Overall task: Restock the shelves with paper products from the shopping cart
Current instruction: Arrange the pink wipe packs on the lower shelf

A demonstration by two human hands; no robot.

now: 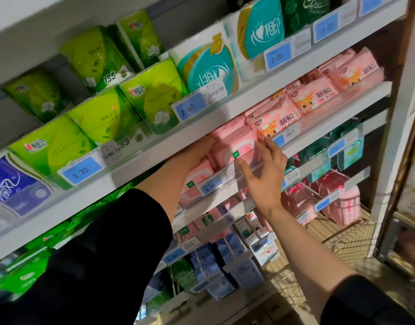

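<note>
Pink pack [234,146] sits on the second shelf [319,134], left of the fox-print pink packs [272,125], behind the clear front rail. My left hand [197,153] reaches in under the upper shelf [225,111], touching the pack's left side; its fingers are hidden, cannot tell the grip. My right hand [265,170]: fingers spread, loosely open, tips against the pack's front and rail, holding nothing. Green tissue packs [152,95] above.

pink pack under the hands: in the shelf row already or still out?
In. The pink pack sits in the row behind the shelf rail; left hand reaches beside it, right hand touches its front.
</note>
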